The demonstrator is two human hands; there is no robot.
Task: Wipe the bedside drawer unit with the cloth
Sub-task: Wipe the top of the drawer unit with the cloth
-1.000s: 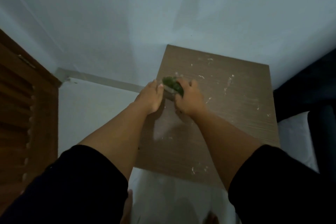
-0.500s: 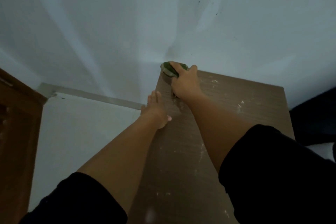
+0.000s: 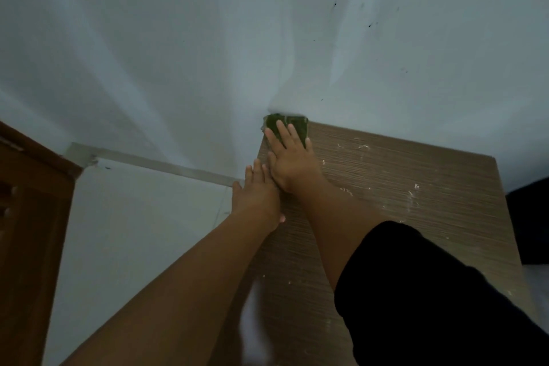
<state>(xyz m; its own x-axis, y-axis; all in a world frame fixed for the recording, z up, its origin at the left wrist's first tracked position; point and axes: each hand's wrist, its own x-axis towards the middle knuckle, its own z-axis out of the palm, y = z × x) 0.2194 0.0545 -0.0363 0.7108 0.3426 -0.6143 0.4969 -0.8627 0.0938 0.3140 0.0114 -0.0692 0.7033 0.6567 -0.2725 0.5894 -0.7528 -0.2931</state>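
Bedside drawer unit [image 3: 416,202]: we see its brown wood-grain top w/ white specks and smears, back edge against the pale wall [image 3: 208,38]. The green cloth [image 3: 292,125] sits at the far left corner of the top, touching the wall.

Our right hand [image 3: 289,162] lies flat on the cloth, fingers [image 3: 280,132] spread and extended, pressing down rather than gripping; nothing is pinched. Our left hand [image 3: 258,193] rests just beside it at the unit's left edge, fingers straight and together, palm down, holding nothing, prob. bracing.

Step in hand, as we judge it: wiping the top, w/ the cloth at the far end of a stroke in the back corner. Most of the specks lie to the right and toward the near edge, so the job looks early.

Next move calls for keeping firm downward pressure and dragging the cloth back toward us or rightward along the wall, across the smeared area. Dried marks may need repeated passes. The left hand should stay clear of the cloth's path.
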